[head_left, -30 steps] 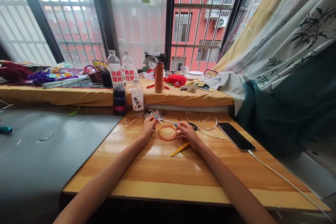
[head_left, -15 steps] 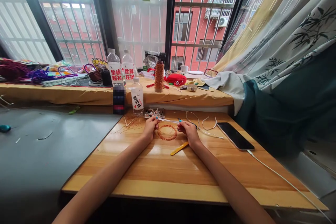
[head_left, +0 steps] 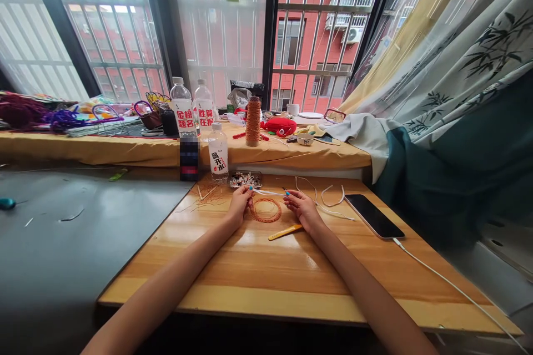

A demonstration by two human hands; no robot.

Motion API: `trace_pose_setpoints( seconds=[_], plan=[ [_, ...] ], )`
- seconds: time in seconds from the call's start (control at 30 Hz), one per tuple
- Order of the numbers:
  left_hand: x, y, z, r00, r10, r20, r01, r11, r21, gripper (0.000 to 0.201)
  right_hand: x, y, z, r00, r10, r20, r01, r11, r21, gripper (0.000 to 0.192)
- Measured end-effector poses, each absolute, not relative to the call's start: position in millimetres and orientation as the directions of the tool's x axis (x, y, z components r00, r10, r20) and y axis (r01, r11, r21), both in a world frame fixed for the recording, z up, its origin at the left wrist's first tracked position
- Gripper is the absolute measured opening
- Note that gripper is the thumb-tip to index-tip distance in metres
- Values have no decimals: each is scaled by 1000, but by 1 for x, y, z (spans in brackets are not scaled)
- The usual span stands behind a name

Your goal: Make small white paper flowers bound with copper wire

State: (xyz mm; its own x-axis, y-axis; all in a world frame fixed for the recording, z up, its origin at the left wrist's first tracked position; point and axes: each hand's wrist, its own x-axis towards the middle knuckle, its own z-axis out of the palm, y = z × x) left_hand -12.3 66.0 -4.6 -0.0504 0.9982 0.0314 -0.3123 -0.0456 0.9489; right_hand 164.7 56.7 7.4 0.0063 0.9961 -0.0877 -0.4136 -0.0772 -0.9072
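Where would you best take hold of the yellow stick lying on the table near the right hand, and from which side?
Probably the yellow stick at its left end, from above. It lies flat on the wooden table, so only a pinch across its narrow edges fits. That end is bare, while the right end runs beneath the right hand.

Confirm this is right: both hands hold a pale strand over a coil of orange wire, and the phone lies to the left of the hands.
Wrong side. The phone lies to the right of the right hand, as the head view shows. The rest stands.
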Motion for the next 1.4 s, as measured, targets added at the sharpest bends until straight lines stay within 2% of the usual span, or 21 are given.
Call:
trace_pose_setpoints(
  seconds=[0.23,0.37,0.53,0.67,0.8,0.87,0.93,1.03,1.13,1.27,1.4],
  plan=[
    [-13,69,-8,-69,995,69,-354,-89,931,17,165,58,5,7,997,-71,-447,-60,-892,12],
    [-14,72,-11,-71,995,74,-387,-95,917,20,168,59,6,-35,992,-118,-444,-121,-888,11],
    [-16,77,-13,-82,993,82,-404,-108,908,19,167,59,5,-94,988,-125,-289,-147,-946,4],
    [-18,76,-11,-95,992,83,-391,-114,913,16,164,59,2,-139,990,-33,-137,-52,-989,17],
    [-18,73,-8,-146,983,107,-233,-140,962,11,163,59,0,-106,994,37,-23,35,-999,26],
    [-18,72,-7,-192,973,128,-77,-145,986,8,163,58,0,-83,993,82,55,87,-995,27],
    [-17,71,-8,-240,946,220,134,-192,972,5,162,57,0,-61,990,130,136,137,-981,25],
    [-16,70,-9,-218,860,461,464,-325,824,12,159,53,1,-38,981,188,240,192,-952,23],
    [-12,65,-7,-68,786,615,685,-411,602,13,157,50,3,-29,972,233,301,231,-925,22],
    [-7,53,-3,169,732,660,776,-511,368,12,156,48,4,-28,964,265,333,259,-907,23],
    [-5,49,-2,273,719,639,781,-553,289,11,156,48,5,-43,959,279,342,276,-898,24]
  ],
)
